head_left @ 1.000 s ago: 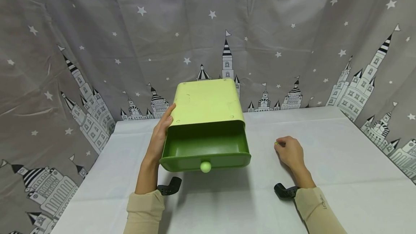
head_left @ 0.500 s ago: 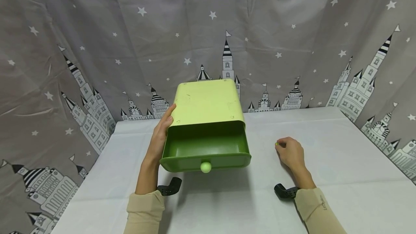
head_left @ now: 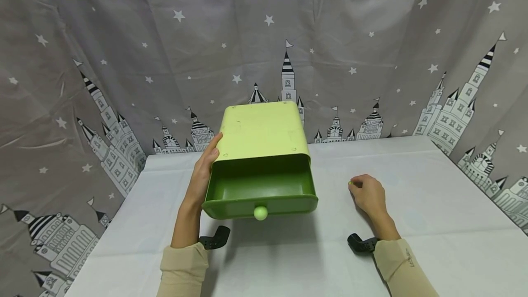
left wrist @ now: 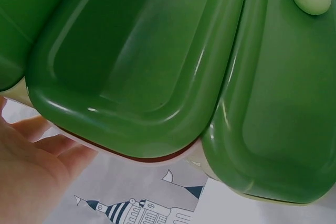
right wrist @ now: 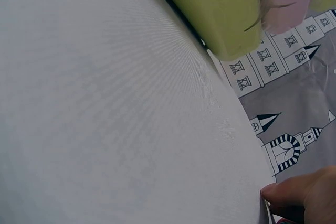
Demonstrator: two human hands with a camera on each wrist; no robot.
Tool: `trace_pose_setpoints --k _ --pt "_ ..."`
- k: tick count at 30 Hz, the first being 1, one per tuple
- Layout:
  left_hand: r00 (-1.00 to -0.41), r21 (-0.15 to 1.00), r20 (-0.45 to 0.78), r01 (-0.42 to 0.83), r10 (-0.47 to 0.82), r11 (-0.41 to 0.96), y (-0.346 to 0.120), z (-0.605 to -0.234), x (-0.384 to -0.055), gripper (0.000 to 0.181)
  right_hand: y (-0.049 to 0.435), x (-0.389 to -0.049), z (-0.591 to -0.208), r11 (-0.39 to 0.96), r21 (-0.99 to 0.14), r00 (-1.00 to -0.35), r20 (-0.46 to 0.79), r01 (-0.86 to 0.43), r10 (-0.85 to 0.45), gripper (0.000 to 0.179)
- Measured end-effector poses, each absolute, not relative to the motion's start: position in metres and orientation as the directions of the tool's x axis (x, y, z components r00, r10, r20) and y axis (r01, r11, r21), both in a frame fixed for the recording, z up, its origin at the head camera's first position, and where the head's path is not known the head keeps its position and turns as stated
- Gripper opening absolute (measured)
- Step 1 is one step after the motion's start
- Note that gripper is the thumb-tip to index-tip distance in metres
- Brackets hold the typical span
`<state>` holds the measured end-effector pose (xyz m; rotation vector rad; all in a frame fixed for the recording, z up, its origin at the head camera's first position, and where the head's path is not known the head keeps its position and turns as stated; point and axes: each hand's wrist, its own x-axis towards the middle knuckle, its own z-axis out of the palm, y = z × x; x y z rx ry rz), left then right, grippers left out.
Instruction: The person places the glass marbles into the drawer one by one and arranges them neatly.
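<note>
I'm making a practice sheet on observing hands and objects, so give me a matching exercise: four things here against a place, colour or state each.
Things:
1. Left hand
2. Right hand
3. Top drawer
4. Drawer knob

Descriptions:
A. Round and pale green
B. Against the left side of the cabinet
C. Pulled open
D. Pinches a small yellow-green thing

Pairs: 1-B, 2-D, 3-C, 4-A

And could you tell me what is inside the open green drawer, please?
The visible front part of the glossy green drawer is bare; the rounded yellow-green housing hides its back from view.
</note>
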<state>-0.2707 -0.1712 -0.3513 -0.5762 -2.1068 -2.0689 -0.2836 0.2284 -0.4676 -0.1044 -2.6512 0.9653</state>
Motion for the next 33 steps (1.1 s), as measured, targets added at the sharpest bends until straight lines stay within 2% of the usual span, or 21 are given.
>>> trace_pose_setpoints --k 33 --pt "-0.923 0.937 0.345 0.348 0.171 -0.013 -0.1706 -0.3498 -0.2699 0.054 0.2277 -0.2816 -0.4633 0.749 -0.661 -0.949 0.265 -0.049 0.172 0.024"
